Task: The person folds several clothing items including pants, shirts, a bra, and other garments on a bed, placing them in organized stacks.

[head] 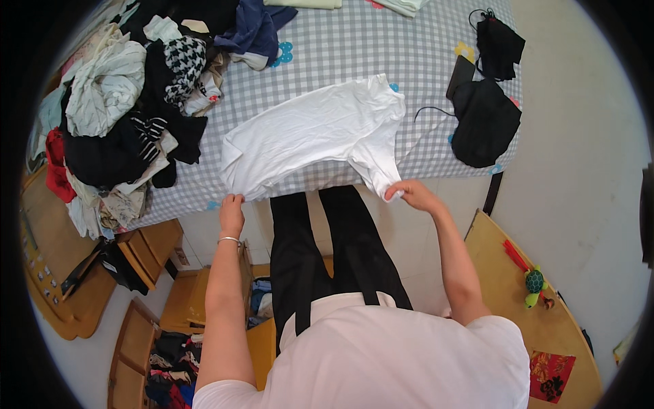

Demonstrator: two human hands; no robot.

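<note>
A white short-sleeved T-shirt lies lengthwise across a bed with a grey-and-white checked sheet, its neckline towards the right. My left hand, with a bracelet at the wrist, grips the shirt's lower hem corner at the bed's front edge. In my right hand is the end of the near sleeve, pinched under the thumb and drawn past the mattress edge. Some wrinkles run along the shirt's body. The far sleeve cannot be made out.
Mixed clothes are heaped on the bed's left. At its right lie a black cloth bag, a dark flat object and another black drawstring item. Open drawers with clothes stand below left; a wooden door carries a turtle toy.
</note>
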